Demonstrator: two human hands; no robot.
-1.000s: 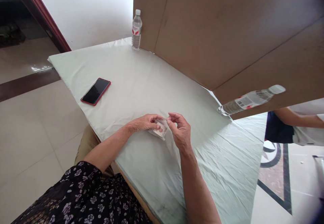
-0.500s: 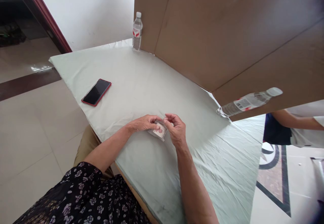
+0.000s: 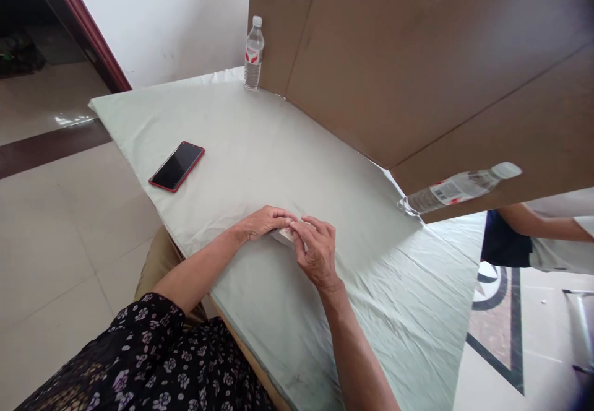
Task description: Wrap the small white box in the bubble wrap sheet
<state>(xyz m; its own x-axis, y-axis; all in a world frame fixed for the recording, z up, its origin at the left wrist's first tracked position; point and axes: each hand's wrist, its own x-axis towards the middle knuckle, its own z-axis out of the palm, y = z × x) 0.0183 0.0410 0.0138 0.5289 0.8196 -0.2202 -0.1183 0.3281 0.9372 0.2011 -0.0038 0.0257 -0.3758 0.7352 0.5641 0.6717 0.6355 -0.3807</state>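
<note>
Near the table's front edge, my left hand point(image 3: 266, 221) is closed on a small white packet point(image 3: 284, 234) with a reddish print, in what looks like clear wrapping. My right hand point(image 3: 317, 245) meets it from the right, thumb and fingers bent around the packet's right end, fingertips touching those of my left hand. Most of the packet is hidden under the fingers of both hands. Beyond my left hand, a dark phone in a red case point(image 3: 177, 166) lies flat on the pale green tablecloth point(image 3: 278, 151).
Large brown cardboard panels point(image 3: 371, 58) stand across the back and right of the table. One water bottle point(image 3: 253, 55) stands at their left end; another bottle point(image 3: 457, 189) is at the right. Beyond the panels, a person's arm point(image 3: 541, 222) shows at the right.
My right hand has moved slightly left and down over the packet, covering more of it. The fingertips of both hands have come together.
</note>
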